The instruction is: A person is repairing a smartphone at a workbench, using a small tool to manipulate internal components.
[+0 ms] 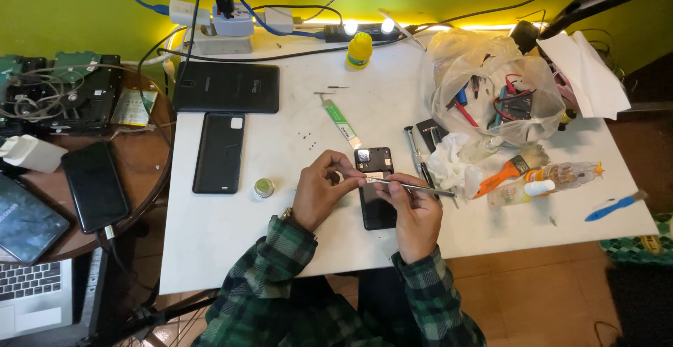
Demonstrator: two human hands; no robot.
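Here, near the white table's (224, 228) front edge, the left hand (317, 193) pinches the opened black smartphone (375, 187) at its upper left edge, perhaps steadying it, while the right hand (413, 214) grips metal tweezers (410, 186) whose tips touch its top.

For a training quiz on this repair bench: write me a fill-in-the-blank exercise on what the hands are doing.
1. The right hand holds metal ____ over the opened phone.
2. The left hand touches the phone's ____ edge.
3. The brush right of the phone has an ____ handle.
4. The small yellow bottle stands near the table's ____ edge.

Missing words: tweezers; left; orange; far
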